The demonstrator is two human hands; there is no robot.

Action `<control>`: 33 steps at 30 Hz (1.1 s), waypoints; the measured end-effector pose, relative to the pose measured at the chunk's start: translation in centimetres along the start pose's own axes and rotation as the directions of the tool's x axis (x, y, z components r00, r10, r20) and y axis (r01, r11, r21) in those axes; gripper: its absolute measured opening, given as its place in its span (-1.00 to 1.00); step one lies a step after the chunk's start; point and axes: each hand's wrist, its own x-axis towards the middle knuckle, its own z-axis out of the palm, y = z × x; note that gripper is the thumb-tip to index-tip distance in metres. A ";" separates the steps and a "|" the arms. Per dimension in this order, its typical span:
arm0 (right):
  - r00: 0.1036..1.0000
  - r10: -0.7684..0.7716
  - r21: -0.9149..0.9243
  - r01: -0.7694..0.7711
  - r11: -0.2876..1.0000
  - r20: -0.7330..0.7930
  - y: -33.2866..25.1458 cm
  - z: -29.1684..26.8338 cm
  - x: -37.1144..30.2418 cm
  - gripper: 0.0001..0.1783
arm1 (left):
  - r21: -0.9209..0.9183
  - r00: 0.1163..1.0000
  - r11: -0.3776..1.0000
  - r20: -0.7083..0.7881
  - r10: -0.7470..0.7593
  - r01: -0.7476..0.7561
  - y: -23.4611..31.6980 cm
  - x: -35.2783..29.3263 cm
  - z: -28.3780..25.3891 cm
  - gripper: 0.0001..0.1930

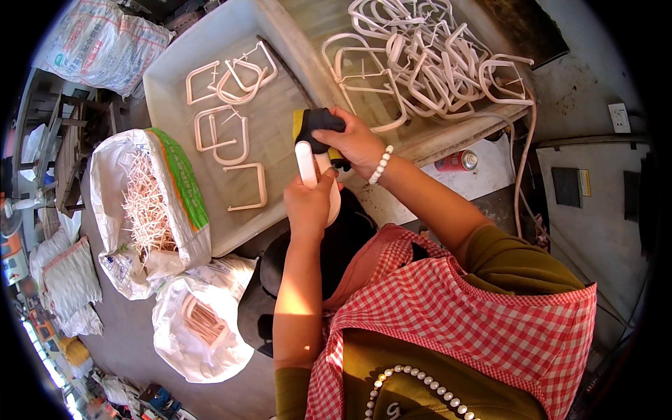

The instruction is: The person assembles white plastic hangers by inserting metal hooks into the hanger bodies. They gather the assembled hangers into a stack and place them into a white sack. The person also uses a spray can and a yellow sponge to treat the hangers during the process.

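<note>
"What colour is the curved piece (306, 164)?"

"Pale pink — same as the piled loops (430, 66). The chunky object (322, 127) is black and yellow."

"And the clothing?"

"Red-and-white checks on the apron (462, 308), plain olive on the shirt (518, 262), white on the beaded bracelet (381, 165)."

"What about the sack (108, 178) with the thin sticks (148, 210)?"

"White, banded in green and striped in orange; the sticks are pale pink."

"Anything brighter?"

"The can (453, 162) — red, with a paler end."
</note>
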 end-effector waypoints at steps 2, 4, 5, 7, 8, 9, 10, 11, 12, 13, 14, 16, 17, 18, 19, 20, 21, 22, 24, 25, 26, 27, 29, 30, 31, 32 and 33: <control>0.993 -0.095 -0.094 0.088 0.992 -0.075 0.5 0.7 0.6 -0.65 | 0.002 1.000 1.000 0.027 -0.003 0.003 -0.5 0.1 0.2 -0.80; 0.990 0.111 0.112 -0.102 0.989 -0.082 0.3 -0.3 1.4 -0.70 | -0.018 0.998 1.000 0.058 -0.001 0.002 -0.3 0.0 0.3 -0.75; 0.975 0.213 0.212 -0.194 0.958 -0.069 0.3 -0.7 1.8 -0.72 | -0.041 0.997 0.999 0.074 0.002 0.001 0.1 -0.1 0.4 -0.71; 0.990 0.076 0.331 -0.034 0.943 -0.117 0.8 -1.1 2.6 -0.73 | -0.099 0.997 0.995 0.083 0.005 0.003 0.2 0.0 0.2 -0.65; 0.993 0.088 0.368 -0.054 0.928 -0.075 0.5 -2.2 2.3 -0.71 | -0.131 0.997 0.991 0.079 0.001 0.010 0.1 0.2 -0.1 -0.63; 0.994 0.100 0.401 -0.079 0.913 -0.031 0.1 -2.9 2.2 -0.67 | -0.167 0.997 0.986 0.072 -0.004 0.016 0.0 0.4 -0.2 -0.62; 0.994 0.098 0.348 -0.077 0.934 -0.045 -0.9 -2.1 1.6 -0.69 | -0.138 0.998 0.990 0.058 -0.017 0.025 0.1 0.2 -0.2 -0.62; 0.994 0.095 0.295 -0.074 0.953 -0.059 -2.2 -1.2 0.6 -0.71 | -0.135 0.999 0.991 0.052 -0.015 0.022 0.1 0.3 -0.3 -0.62; 0.993 0.087 0.242 -0.065 0.968 -0.084 -3.1 -0.8 -0.3 -0.73 | -0.129 0.998 0.991 0.056 -0.015 0.022 0.1 0.3 -0.1 -0.62; 0.999 0.011 0.110 -0.006 0.994 -0.040 -2.4 -1.0 -0.4 -0.72 | -0.122 0.998 0.992 0.060 -0.015 0.022 0.1 0.3 0.1 -0.62; 0.998 -0.059 -0.022 0.059 0.998 0.013 -1.1 -1.3 -0.3 -0.69 | -0.101 0.998 0.995 0.061 -0.023 0.029 0.1 0.4 0.2 -0.64; 0.988 -0.053 -0.198 0.082 0.977 0.147 -1.0 -0.1 -1.2 -0.55 | -0.059 0.998 0.998 0.045 -0.036 0.038 0.2 0.5 0.1 -0.67; 0.990 0.018 -0.163 0.005 0.987 0.140 -2.0 1.3 -2.3 -0.50 | -0.077 0.998 0.997 0.052 -0.024 0.028 0.1 0.5 -0.2 -0.70; 0.992 -0.008 -0.204 0.033 0.978 0.123 -1.7 1.5 -2.4 -0.50 | -0.093 0.998 0.996 0.069 -0.009 0.015 -0.1 0.6 -0.1 -0.73; 0.994 -0.035 -0.245 0.061 0.968 0.108 -1.3 1.5 -2.3 -0.50 | -0.109 0.996 0.994 0.085 0.006 0.003 -0.1 0.7 -0.1 -0.75; 0.988 -0.134 -0.378 0.155 0.913 0.080 -0.6 1.8 -2.2 -0.50 | 0.025 0.998 0.998 0.022 0.063 -0.064 -0.2 0.7 0.0 -0.78; 0.971 -0.231 -0.504 0.233 0.832 0.068 0.2 2.3 -2.1 -0.50 | 0.164 0.992 0.980 -0.038 0.124 -0.116 -0.3 0.6 0.0 -0.81; 0.943 -0.326 -0.619 0.297 0.727 0.070 0.6 2.7 -2.1 -0.49 | 0.302 0.978 0.940 -0.088 0.191 -0.157 -0.5 0.5 0.0 -0.83; 0.988 -0.100 -0.314 0.131 0.940 0.114 0.4 2.9 -1.8 -0.52 | 0.258 0.975 0.951 -0.098 0.201 -0.170 -1.8 1.4 -0.7 -0.80; 0.987 0.007 -0.151 0.018 0.988 0.163 0.2 3.0 -1.6 -0.54 | 0.235 0.973 0.956 -0.102 0.207 -0.178 -2.4 1.8 -1.0 -0.79; 0.986 0.015 -0.125 0.006 0.992 0.164 0.4 2.9 -1.5 -0.56 | 0.215 0.976 0.961 -0.092 0.198 -0.175 -2.9 1.9 -1.3 -0.78; 0.986 0.021 -0.098 -0.005 0.995 0.162 0.7 2.7 -1.3 -0.58 | 0.197 0.979 0.965 -0.076 0.191 -0.173 -2.6 1.8 -1.2 -0.78; 0.995 0.045 0.073 -0.052 0.996 0.094 0.9 2.0 -0.7 -0.61 | 0.121 0.991 0.986 -0.056 0.124 -0.117 -1.7 1.4 -1.2 -0.75; 0.997 0.075 0.218 -0.081 0.973 0.037 0.7 1.4 -0.2 -0.63 | 0.062 0.997 0.996 -0.052 0.065 -0.062 -0.4 0.6 -1.0 -0.74; 0.994 0.112 0.357 -0.099 0.929 -0.017 0.3 0.8 0.1 -0.64 | 0.001 0.999 1.000 -0.043 0.008 -0.008 0.3 0.1 -0.9 -0.72; 0.993 0.060 0.267 -0.029 0.963 -0.107 -0.3 0.1 0.0 -0.66 | -0.024 1.000 1.000 -0.026 0.008 -0.009 0.0 0.1 -0.8 -0.70; 0.987 0.004 0.160 0.021 0.987 -0.158 -0.5 -1.2 0.2 -0.65 | -0.045 1.000 0.999 -0.012 0.011 -0.012 -0.4 0.2 -0.9 -0.68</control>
